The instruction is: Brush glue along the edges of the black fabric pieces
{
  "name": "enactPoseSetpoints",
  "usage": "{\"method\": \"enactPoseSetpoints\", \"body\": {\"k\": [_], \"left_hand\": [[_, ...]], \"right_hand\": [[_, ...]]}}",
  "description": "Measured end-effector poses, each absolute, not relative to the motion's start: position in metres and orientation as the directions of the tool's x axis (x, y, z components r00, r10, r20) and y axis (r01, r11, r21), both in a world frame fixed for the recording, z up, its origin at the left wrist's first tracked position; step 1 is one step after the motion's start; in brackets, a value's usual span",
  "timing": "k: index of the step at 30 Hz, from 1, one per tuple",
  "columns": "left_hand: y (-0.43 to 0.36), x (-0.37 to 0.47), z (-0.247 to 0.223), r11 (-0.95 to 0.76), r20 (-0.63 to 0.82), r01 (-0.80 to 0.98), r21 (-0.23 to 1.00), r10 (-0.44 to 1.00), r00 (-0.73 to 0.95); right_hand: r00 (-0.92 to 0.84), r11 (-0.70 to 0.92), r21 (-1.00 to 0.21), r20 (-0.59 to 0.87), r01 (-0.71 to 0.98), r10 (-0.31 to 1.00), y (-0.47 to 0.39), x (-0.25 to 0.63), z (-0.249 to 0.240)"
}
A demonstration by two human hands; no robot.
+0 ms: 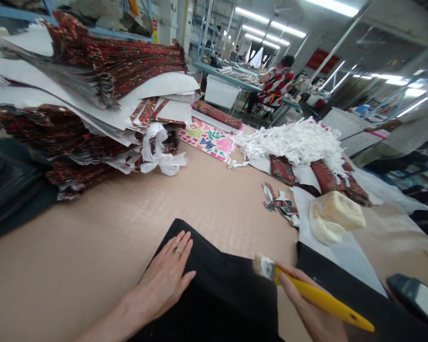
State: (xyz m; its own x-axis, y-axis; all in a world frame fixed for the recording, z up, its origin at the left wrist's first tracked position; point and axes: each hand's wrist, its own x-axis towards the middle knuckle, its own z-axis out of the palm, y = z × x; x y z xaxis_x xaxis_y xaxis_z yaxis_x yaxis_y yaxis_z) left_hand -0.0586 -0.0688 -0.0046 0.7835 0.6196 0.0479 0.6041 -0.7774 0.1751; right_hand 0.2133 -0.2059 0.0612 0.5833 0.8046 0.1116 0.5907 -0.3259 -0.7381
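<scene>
Black fabric [228, 285] lies on the brown table, running down to the near edge of the view. My left hand [167, 273], wearing a ring, rests flat on its left part with the fingers stretched out. At the fabric's right edge my right hand [308, 304] grips a brush [324, 299] by its yellow handle. The pale bristles point left, over or on the upper right corner of the fabric; contact cannot be made out.
Patterned red-brown fabric stacks [139, 61] stand at the back left, dark folded cloth [14, 190] at the left. White strips [296, 140] lie at the back right. A cream container [337, 213] stands on white paper; a dark device [417, 297] lies far right. People are in the background.
</scene>
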Motion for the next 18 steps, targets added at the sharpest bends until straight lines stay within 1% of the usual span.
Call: {"method": "enactPoseSetpoints", "body": {"k": [3, 6, 8, 10, 14, 16, 18], "left_hand": [[-0.069, -0.060, -0.009, -0.797, 0.116, 0.588, 0.139, 0.602, 0.790], [-0.068, -0.060, -0.011, -0.807, 0.170, 0.576, 0.130, 0.590, 0.789], [-0.067, -0.060, -0.012, -0.808, 0.192, 0.571, 0.144, 0.589, 0.785], [-0.066, -0.060, -0.013, -0.805, 0.194, 0.569, 0.168, 0.592, 0.782], [-0.067, -0.060, -0.013, -0.804, 0.194, 0.564, 0.187, 0.593, 0.781], [-0.066, -0.061, -0.013, -0.809, 0.207, 0.556, 0.189, 0.586, 0.783], [-0.063, -0.062, -0.015, -0.813, 0.223, 0.547, 0.201, 0.582, 0.782]], "right_hand": [[0.459, -0.264, -0.793, 0.022, 0.549, 0.888, -0.190, 0.192, 0.057], [0.352, -0.195, -0.807, 0.017, 0.557, 0.936, -0.174, 0.174, 0.055], [0.317, -0.172, -0.812, 0.017, 0.558, 0.948, -0.172, 0.176, 0.051], [0.355, -0.199, -0.821, 0.005, 0.535, 0.935, -0.182, 0.193, 0.043], [0.541, -0.325, -0.840, -0.045, 0.434, 0.840, -0.226, 0.255, 0.022], [0.609, -0.372, -0.829, -0.049, 0.418, 0.792, -0.246, 0.282, 0.021], [0.662, -0.397, -0.817, -0.025, 0.418, 0.749, -0.254, 0.291, 0.029]]}}
